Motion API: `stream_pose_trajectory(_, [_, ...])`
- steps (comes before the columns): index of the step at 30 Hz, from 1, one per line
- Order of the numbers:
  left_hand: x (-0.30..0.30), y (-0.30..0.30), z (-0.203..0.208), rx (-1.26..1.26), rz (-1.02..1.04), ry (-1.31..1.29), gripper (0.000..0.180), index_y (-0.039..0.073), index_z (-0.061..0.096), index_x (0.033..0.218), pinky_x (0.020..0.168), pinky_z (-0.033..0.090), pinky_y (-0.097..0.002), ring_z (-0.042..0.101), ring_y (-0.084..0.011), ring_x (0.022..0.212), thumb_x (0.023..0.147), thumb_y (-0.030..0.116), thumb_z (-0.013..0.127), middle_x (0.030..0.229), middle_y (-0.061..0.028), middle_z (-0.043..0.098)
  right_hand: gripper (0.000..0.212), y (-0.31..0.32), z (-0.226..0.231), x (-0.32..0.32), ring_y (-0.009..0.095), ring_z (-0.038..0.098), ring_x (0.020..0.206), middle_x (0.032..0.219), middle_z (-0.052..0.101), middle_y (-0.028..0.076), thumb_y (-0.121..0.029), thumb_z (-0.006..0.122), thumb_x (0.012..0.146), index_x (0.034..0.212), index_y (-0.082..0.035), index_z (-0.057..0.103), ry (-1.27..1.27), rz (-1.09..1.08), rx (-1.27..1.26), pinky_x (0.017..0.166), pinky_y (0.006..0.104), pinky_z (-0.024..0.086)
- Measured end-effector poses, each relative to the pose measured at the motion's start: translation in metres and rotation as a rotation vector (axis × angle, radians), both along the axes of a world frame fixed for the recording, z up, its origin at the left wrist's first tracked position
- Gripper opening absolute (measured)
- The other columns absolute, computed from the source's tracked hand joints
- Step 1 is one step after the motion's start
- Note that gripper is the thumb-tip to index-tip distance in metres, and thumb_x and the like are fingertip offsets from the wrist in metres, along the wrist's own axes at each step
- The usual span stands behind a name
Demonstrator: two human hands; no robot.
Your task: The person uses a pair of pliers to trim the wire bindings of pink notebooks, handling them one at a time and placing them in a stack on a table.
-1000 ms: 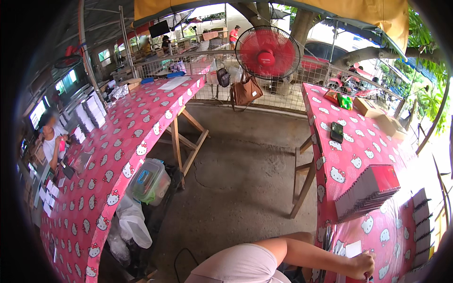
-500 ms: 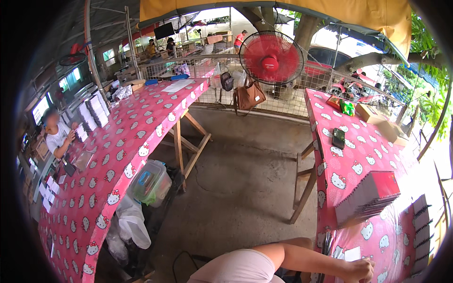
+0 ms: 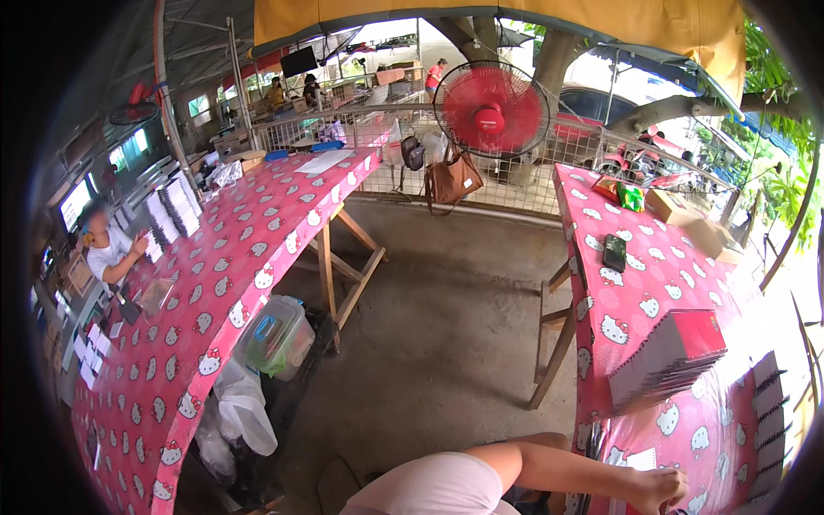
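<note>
My left hand [image 3: 659, 491] is at the bottom right, over the pink patterned cover of the right table [image 3: 631, 292]. Its fingers are curled closed; whatever they may grip is hidden. Just above the hand lies a small white paper [image 3: 641, 460]. Farther up stands a leaning stack of spiral-bound notebooks [image 3: 665, 365] with a red cover on top. A row of dark spiral-bound notebooks [image 3: 770, 421] runs along the right rim. My right hand is out of view.
A black phone [image 3: 614, 253], a green packet [image 3: 631, 197] and cardboard boxes [image 3: 687, 221] lie farther along this table. Across the concrete aisle, a co-worker [image 3: 110, 249] handles notebooks at the left table [image 3: 236, 249]. A red fan [image 3: 491, 112] stands by the fence.
My left hand has shifted slightly to the right, still closed. The co-worker's hands have moved a little at the notebook stacks. The stacks on my table look unchanged.
</note>
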State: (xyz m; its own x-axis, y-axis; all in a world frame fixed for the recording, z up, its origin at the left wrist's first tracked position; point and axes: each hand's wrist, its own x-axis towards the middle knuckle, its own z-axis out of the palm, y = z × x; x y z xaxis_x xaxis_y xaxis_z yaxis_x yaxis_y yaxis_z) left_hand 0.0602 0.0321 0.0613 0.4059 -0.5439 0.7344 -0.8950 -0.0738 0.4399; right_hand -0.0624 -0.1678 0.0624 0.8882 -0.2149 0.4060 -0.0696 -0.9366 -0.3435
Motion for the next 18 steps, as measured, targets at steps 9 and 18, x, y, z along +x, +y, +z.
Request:
stream_pose_trajectory(9, [0.006,0.014,-0.022,-0.355,-0.269,0.843,0.026,0.002,0.059,0.093,0.075,0.048,-0.0319,0.059,-0.0194,0.085,0.069,-0.006,0.068,0.088,-0.0063,0.061,0.049,-0.002,-0.001,-0.001,0.038,0.059,0.095,0.096,0.064,0.022,-0.034,0.073,0.072,0.106,-0.001,0.062,0.007,-0.004,0.002,0.085,0.0454,0.045])
stream_pose_trajectory(18, [0.007,0.025,-0.020,-0.541,-0.480,1.211,0.016,-0.001,0.070,0.094,0.078,0.050,-0.0257,0.061,-0.0095,0.086,0.079,-0.004,0.066,0.090,-0.0055,0.069,0.050,0.009,0.013,0.001,0.037,0.059,0.095,0.096,0.064,0.022,-0.035,0.074,0.072,0.107,-0.001,0.061,0.035,-0.014,0.001,0.084,0.0446,0.046])
